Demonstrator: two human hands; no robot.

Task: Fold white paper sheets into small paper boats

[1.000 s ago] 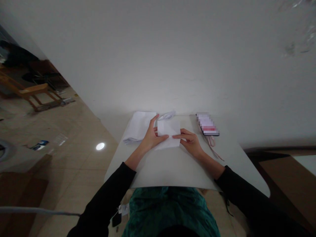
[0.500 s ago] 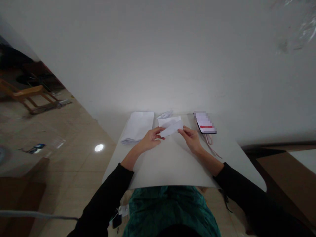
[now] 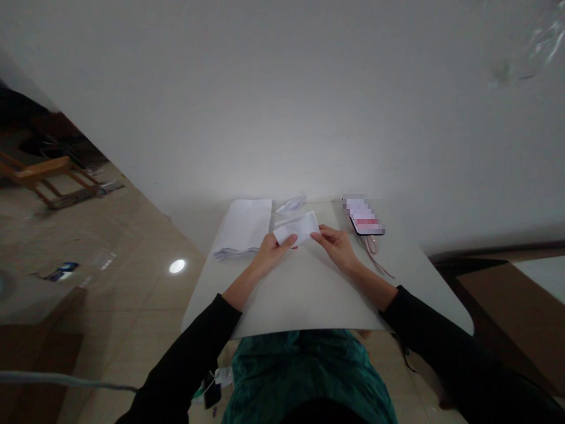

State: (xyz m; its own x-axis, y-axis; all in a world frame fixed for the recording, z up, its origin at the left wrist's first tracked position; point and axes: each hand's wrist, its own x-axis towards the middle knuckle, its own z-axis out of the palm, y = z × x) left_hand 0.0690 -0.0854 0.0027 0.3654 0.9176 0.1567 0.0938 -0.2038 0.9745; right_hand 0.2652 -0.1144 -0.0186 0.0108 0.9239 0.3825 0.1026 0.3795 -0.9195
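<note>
A folded strip of white paper [image 3: 296,228] sits just above the tabletop, near its far edge, held in the air between both hands. It is doubled over into a narrow band, tilted with its right end higher, and shows no printing.

Left hand [image 3: 274,250]: grip closed on the strip's lower left end, with the fingers curled and the fingertips [image 3: 286,239] pressed on the paper's face. Right hand [image 3: 336,247]: grip closed on the right end, a pinch between thumb and fingers, the fingers partly hidden behind the paper. How far each thumb reaches under the fold is hard to make out.

Just left of the strip, a stack of white paper sheets [image 3: 242,227] lies on the white tabletop [image 3: 309,300], its near corner almost at the left hand. Beyond the hands is a small crumpled or folded white paper piece [image 3: 290,204]. To the right lies a phone [image 3: 364,216] with a pink cord [image 3: 375,259]; its face is pixelated, a red band shows, and no writing can be read.

Black sleeves [image 3: 189,353] cover both forearms up to the wrists. Below the tabletop's near edge, a green garment [image 3: 304,377] is cut off by the frame. A wooden chair [image 3: 44,176] stands far left on the tiled floor [image 3: 132,294].
</note>
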